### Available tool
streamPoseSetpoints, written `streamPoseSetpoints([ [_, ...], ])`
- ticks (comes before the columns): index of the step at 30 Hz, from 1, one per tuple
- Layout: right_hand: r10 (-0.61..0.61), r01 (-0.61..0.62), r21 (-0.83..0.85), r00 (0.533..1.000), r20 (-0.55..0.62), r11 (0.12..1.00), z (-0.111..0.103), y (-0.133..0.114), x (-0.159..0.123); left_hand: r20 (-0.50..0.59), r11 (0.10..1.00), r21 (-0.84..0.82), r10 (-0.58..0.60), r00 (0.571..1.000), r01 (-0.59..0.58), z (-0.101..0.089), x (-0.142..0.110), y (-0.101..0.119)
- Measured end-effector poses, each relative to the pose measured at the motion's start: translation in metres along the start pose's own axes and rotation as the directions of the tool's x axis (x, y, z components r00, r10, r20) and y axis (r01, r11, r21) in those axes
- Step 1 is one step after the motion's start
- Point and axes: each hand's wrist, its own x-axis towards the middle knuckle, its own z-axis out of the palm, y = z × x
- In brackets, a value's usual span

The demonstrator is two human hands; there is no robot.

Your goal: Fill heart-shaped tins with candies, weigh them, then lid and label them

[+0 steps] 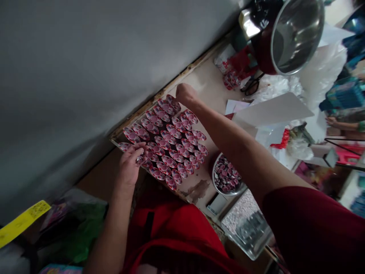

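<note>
Rows of oval red-and-white printed pieces (173, 131), each with a pink round centre, lie on the worn tabletop (203, 85). At the near left end of the rows, my left hand (131, 163) is curled with small shiny round caps (139, 158) in its fingers. My right hand (185, 94) reaches across to the far corner piece, its fingers closed and pressed down there. What those fingertips hold, if anything, is hidden. Beside my right forearm stands a metal bowl (213, 173) of pink and silver round caps (226, 173), partly covered by the arm.
A clear plastic tray (251, 249) with small pale bits sits at the near right. Farther back are a large steel pot (299, 34), eyeglasses (252, 86), white cartons (273, 110) and plastic bags (322, 72). A wall (94, 68) borders the table. Another person's arm (342, 123) shows at right.
</note>
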Motion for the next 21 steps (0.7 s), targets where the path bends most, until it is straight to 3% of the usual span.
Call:
streamPoseSetpoints([
  [3,-0.072,0.08,0.106,0.995,-0.075,0.991,0.004,0.001,0.001,0.098,0.987,0.035,-0.162,0.982,0.16,0.022,-0.035,-0.032],
  [5,-0.097,0.105,0.121,0.993,-0.072,0.987,-0.002,0.0,-0.015,0.183,0.964,0.063,-0.265,0.947,0.258,0.053,-0.063,-0.057],
  [7,-0.127,0.138,0.184,0.989,-0.072,0.973,-0.018,0.005,-0.048,0.243,0.952,0.101,-0.304,0.921,0.288,0.095,-0.091,-0.082],
  [10,-0.155,0.226,0.426,0.968,-0.195,0.876,-0.056,0.036,-0.13,0.347,0.944,0.143,-0.33,0.878,0.298,0.166,-0.122,-0.118],
  [12,-0.063,0.18,0.561,0.973,-0.222,0.808,-0.079,0.075,-0.199,0.438,0.94,0.149,-0.341,0.832,0.307,0.207,-0.131,-0.135],
  [14,0.08,0.1,0.602,0.961,-0.265,0.792,-0.092,0.126,-0.27,0.479,0.951,0.17,-0.309,0.822,0.258,0.23,-0.131,-0.143],
  [15,0.175,0.022,0.594,0.946,-0.272,0.804,-0.092,0.154,-0.305,0.464,0.96,0.193,-0.271,0.844,0.202,0.23,-0.13,-0.144],
  [17,0.38,-0.142,0.618,0.884,-0.272,0.773,-0.08,0.208,-0.372,0.361,0.953,0.3,-0.158,0.919,0.046,0.207,-0.132,-0.136],
  [19,0.566,-0.264,0.686,0.782,-0.258,0.678,-0.051,0.252,-0.434,0.222,0.874,0.481,-0.045,0.974,-0.069,0.155,-0.141,-0.119],
  [21,0.772,-0.398,0.748,0.592,-0.231,0.53,-0.011,0.28,-0.489,0.131,0.809,0.58,0.021,0.991,-0.094,0.082,-0.153,-0.096],
])
